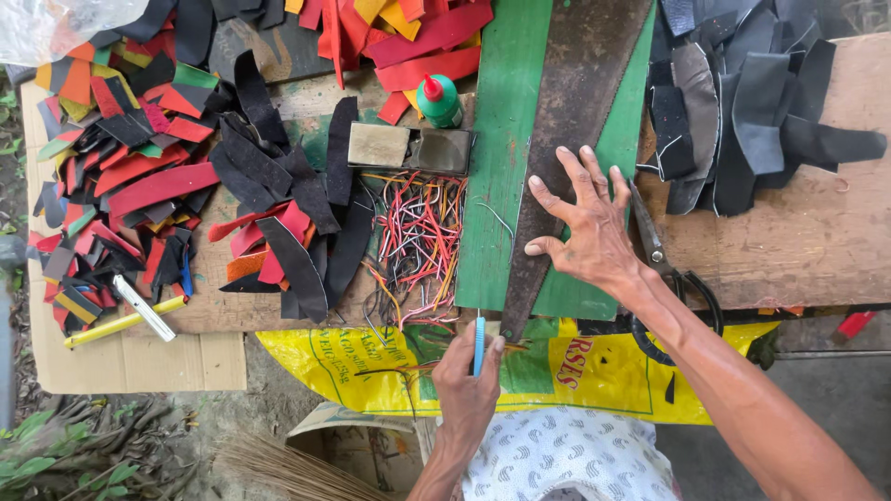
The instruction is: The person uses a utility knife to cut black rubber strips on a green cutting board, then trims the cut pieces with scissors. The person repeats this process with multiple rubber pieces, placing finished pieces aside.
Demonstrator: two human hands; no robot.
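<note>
Our right hand (594,227), fingers spread wide, pins the brown strip (566,130) on the green board (501,139); our left hand (469,390) pinches a blue cutter (479,345) at the strip's near end. A slipping strip could spoil the cut or nick us.

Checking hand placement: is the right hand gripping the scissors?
No, the right hand lies flat on the dark strip; the scissors sit beside it.

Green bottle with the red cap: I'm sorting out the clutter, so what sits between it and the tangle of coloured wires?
In the head view, a dull rectangular box lies between the green bottle and the wires, just above the tangle.
</note>
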